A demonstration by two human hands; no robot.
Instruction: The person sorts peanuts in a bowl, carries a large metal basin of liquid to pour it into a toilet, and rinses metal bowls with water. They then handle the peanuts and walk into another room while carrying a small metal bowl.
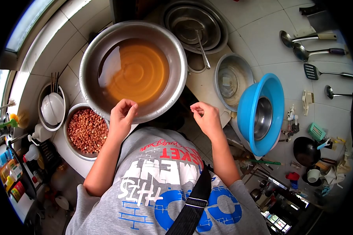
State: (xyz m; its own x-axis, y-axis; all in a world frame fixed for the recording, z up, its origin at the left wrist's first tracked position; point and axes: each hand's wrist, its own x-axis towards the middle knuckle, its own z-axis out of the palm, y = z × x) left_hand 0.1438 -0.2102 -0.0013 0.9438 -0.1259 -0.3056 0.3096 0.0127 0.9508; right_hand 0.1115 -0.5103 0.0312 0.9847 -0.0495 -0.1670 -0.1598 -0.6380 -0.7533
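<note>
A large metal basin [178, 96] holds amber-brown liquid [139, 74] with ring-shaped ripples near its middle. Over the basin's near rim is my left hand [123, 115], its fingers curled and pinched together. My right hand [207, 119] hovers to the right of the basin, apart from it, fingertips also drawn together. Whether either pinch holds anything small is hidden. Left of my left hand, a metal bowl [70, 143] is filled with reddish-brown peanuts [86, 131].
At right, a blue basin [245, 113] stands tilted with a metal bowl [263, 117] inside. Behind it sits a grey metal basin [218, 78]. Stacked metal bowls [223, 37] with a ladle [202, 45] are at the back. Utensils, including a slotted turner [312, 72], hang on the tiled wall.
</note>
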